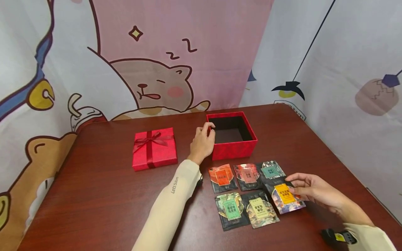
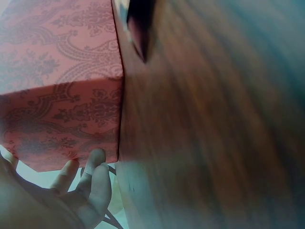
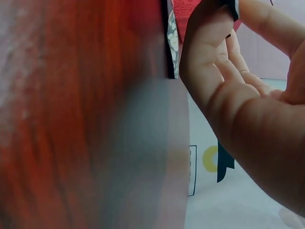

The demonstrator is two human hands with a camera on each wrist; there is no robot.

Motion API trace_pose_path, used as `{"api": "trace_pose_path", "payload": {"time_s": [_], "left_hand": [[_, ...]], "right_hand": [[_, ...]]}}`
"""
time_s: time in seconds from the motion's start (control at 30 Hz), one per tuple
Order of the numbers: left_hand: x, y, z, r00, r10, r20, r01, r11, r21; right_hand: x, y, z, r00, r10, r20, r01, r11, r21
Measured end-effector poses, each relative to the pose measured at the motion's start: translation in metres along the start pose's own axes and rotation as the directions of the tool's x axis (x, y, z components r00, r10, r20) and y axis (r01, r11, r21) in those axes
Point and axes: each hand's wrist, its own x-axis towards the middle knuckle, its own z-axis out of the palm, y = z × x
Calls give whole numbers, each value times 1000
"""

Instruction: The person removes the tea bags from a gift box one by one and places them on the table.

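Note:
My right hand (image 1: 320, 191) pinches a dark tea sachet with a yellow label (image 1: 285, 197) between thumb and fingers, its upper end over a teal-labelled sachet (image 1: 270, 170). In the right wrist view only a dark sliver of the held sachet shows by my fingertips (image 3: 217, 14). My left hand (image 1: 203, 141) holds the left wall of an open red gift box (image 1: 233, 150) at its rim, where the index finger bends over. The box's dark inside holds nothing visible. The left wrist view has the patterned box wall (image 2: 57, 114) close, with fingers (image 2: 97, 183) against its edge.
Left of the box lies a red lid with a ribbon bow (image 1: 157, 150). Before the box lie orange (image 1: 222, 177), pink (image 1: 248, 176), green (image 1: 231, 211) and pale yellow (image 1: 261, 211) labelled sachets. A printed curtain (image 1: 220, 45) hangs behind the brown table (image 1: 103, 198).

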Motion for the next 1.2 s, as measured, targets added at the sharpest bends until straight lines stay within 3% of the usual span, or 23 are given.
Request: {"api": "trace_pose_path", "payload": {"time_s": [0.67, 1.2], "left_hand": [[0, 0, 0, 1000, -2, -4, 2, 1000, 20], [1, 1, 0, 1000, -6, -4, 6, 1000, 6]], "right_hand": [[-5, 4, 1, 999, -14, -40, 8, 989, -145], [-5, 10, 3, 1000, -14, -14, 11, 984, -180]]}}
